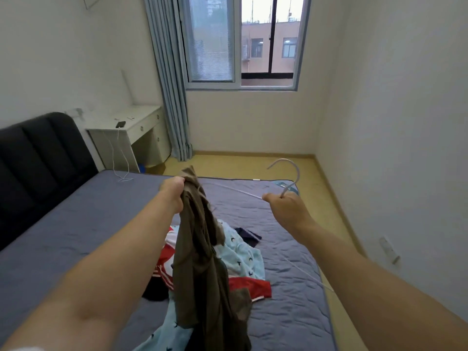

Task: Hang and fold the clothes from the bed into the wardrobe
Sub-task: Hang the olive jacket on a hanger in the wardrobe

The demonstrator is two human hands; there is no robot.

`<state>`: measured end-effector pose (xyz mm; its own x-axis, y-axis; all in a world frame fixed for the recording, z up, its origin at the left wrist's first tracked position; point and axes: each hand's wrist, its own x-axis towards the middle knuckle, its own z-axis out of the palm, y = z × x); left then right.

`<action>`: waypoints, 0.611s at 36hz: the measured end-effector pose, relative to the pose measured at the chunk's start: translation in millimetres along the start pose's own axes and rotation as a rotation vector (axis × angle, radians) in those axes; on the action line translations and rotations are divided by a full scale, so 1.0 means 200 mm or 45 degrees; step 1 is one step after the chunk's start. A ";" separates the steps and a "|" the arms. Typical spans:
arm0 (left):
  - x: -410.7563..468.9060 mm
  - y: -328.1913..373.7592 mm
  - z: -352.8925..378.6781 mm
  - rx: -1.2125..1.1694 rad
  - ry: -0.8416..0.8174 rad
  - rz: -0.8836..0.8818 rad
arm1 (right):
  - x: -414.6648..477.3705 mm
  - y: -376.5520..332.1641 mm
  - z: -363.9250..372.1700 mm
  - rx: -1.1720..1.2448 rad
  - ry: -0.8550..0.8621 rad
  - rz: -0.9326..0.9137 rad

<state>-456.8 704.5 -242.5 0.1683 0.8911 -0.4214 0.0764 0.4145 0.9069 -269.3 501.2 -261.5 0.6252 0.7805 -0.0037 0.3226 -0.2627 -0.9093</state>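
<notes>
Here we see the left hand clenched around the top of an olive-brown garment, which hangs above the bed. To the right, the right hand grips a white hanger, hook uppermost. Beneath, on the bed, lie a pale blue garment, a red-and-white garment and a dark garment.

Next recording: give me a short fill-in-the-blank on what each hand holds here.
The olive garment is gripped by the ___. The right hand holds a white ___. The other clothes lie on the ___.
Missing words: left hand; hanger; bed.
</notes>
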 end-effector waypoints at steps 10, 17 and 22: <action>-0.14 0.04 0.02 0.260 -0.276 0.374 | 0.00 -0.01 0.14 -0.267 -0.089 -0.086; -0.47 0.13 0.08 0.402 -0.745 0.425 | -0.01 -0.09 0.28 -0.008 -0.035 -0.003; -0.64 0.13 0.08 0.527 -0.953 0.448 | -0.01 -0.13 0.30 0.365 -0.226 0.155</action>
<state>-459.6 598.8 -164.9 0.8287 0.5416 -0.1415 0.2213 -0.0848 0.9715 -321.7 541.9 -262.8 0.5053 0.8464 -0.1683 0.0250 -0.2093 -0.9775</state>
